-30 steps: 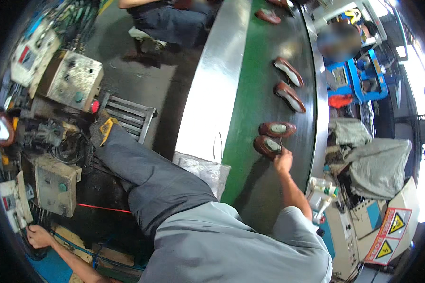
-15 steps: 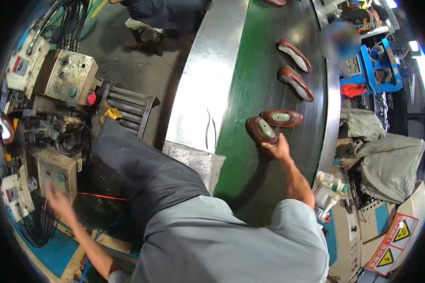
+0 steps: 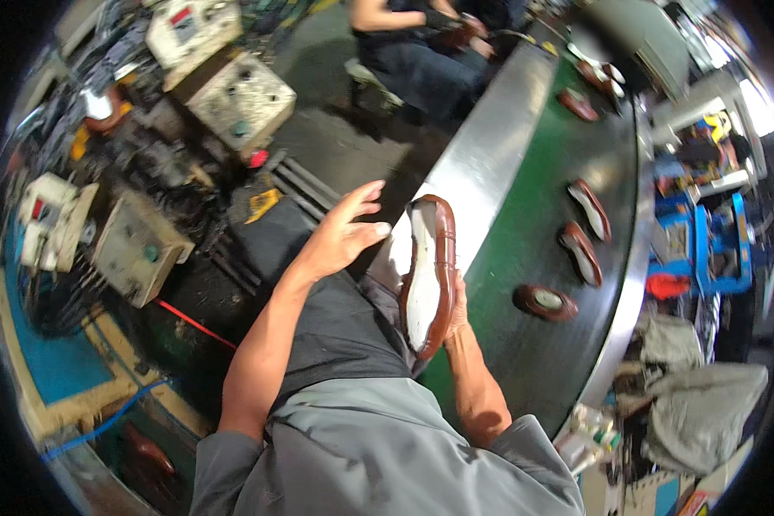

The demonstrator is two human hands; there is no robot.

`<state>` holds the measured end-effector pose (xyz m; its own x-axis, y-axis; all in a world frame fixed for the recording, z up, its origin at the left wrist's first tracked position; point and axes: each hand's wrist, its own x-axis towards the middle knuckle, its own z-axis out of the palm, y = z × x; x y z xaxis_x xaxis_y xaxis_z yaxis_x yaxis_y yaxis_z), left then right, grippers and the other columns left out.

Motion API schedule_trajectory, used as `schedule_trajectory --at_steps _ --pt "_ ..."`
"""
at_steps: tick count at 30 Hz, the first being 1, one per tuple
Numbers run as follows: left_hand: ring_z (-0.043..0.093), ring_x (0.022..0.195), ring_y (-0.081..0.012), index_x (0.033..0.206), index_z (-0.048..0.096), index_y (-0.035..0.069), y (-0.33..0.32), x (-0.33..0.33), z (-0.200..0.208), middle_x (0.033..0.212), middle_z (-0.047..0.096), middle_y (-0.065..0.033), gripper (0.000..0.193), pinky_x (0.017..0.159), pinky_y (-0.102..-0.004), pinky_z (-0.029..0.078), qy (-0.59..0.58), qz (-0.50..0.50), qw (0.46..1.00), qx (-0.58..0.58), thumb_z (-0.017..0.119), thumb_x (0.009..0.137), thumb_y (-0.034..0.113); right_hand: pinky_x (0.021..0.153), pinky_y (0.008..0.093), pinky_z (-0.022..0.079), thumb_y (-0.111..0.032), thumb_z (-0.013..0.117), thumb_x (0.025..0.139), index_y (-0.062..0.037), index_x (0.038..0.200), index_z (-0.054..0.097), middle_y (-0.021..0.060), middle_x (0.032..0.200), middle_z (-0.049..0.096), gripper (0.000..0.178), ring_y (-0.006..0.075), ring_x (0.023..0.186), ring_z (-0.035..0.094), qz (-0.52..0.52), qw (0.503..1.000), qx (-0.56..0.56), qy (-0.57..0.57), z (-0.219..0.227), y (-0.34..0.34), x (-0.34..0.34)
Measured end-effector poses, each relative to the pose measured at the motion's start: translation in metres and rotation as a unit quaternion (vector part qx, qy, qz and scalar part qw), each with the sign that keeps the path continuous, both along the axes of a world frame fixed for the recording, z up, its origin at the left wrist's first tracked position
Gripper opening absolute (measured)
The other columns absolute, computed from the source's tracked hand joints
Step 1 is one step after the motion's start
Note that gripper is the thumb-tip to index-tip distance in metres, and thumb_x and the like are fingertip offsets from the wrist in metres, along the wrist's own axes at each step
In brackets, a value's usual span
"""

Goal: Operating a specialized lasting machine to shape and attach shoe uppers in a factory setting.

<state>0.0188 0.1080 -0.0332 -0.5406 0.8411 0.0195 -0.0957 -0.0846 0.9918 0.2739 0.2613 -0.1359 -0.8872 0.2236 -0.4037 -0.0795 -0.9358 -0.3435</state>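
A brown leather shoe stands lengthwise in front of me, its pale underside turned toward my view. My right hand is closed on its right side; most of those fingers are hidden behind the shoe. Just left of it, my left hand is raised with fingers apart, holding nothing and not touching the shoe. Another brown shoe lies sole down on the green conveyor belt, its oval opening showing a pale filling. Farther along the belt, two brown shoes lie with pale undersides showing.
A metal ledge runs along the belt's left side. To my left are a machine with control boxes and a slatted stand. A seated co-worker handles a brown item at the back. Cloth-covered equipment stands to the right.
My right hand has lifted one of the paired shoes off the belt and brought it left, underside showing. My left hand has come from the machine side to near it. The view has turned.
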Motion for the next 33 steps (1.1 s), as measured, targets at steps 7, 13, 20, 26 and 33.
schedule_trajectory --at_steps 7,13,20,26,33 --pt "0.074 0.114 -0.0307 0.131 0.075 0.0 -0.088 -0.032 0.014 0.123 0.077 -0.0166 0.029 0.099 -0.0402 0.057 0.254 0.248 0.934 -0.045 0.072 0.106 0.013 0.108 0.0539 0.059 -0.06 0.054 0.111 0.0014 0.167 0.038 0.03 0.157 0.056 0.085 0.0456 0.133 0.066 0.295 0.938 -0.135 0.123 0.044 -0.087 -0.111" --pt "0.076 0.111 -0.0412 0.13 0.073 -0.005 -0.18 -0.028 -0.001 0.121 0.077 -0.0236 0.028 0.095 -0.0424 0.061 0.331 0.292 0.886 -0.143 0.069 0.104 0.003 0.126 0.0432 0.042 -0.038 0.079 0.103 0.0062 0.168 0.033 0.0231 0.161 0.055 0.091 0.0294 0.148 0.055 0.392 0.848 0.357 -0.003 0.077 -0.117 -0.113" --pt "0.067 0.137 -0.042 0.144 0.065 -0.007 -0.203 -0.003 0.072 0.147 0.068 -0.0254 0.048 0.113 -0.0441 0.056 0.481 0.25 0.836 -0.081 0.069 0.096 -0.005 0.126 0.0417 0.042 -0.02 0.086 0.096 0.006 0.172 0.019 0.0242 0.162 0.054 0.104 0.0338 0.151 0.054 0.374 0.742 0.553 0.055 0.117 -0.118 -0.141" --pt "0.031 0.166 -0.0427 0.174 0.024 -0.001 -0.199 0.051 0.095 0.179 0.029 -0.0251 0.118 0.134 -0.0486 0.028 0.174 0.192 0.966 -0.015 0.095 0.081 0.022 0.13 0.046 0.037 -0.014 0.083 0.096 0.0015 0.175 0.001 0.0309 0.173 0.037 0.115 0.0403 0.16 0.042 0.257 0.695 0.66 0.125 0.075 -0.133 -0.159" --pt "0.045 0.158 -0.0417 0.169 0.038 0.0 -0.182 0.066 0.065 0.171 0.044 -0.0253 0.119 0.13 -0.0481 0.038 0.271 0.196 0.939 -0.079 0.101 0.07 0.02 0.127 0.0495 0.043 -0.021 0.089 0.089 0.0004 0.175 0.002 0.0314 0.17 0.04 0.125 0.046 0.156 0.047 0.265 0.71 0.645 0.097 0.017 -0.143 -0.136"
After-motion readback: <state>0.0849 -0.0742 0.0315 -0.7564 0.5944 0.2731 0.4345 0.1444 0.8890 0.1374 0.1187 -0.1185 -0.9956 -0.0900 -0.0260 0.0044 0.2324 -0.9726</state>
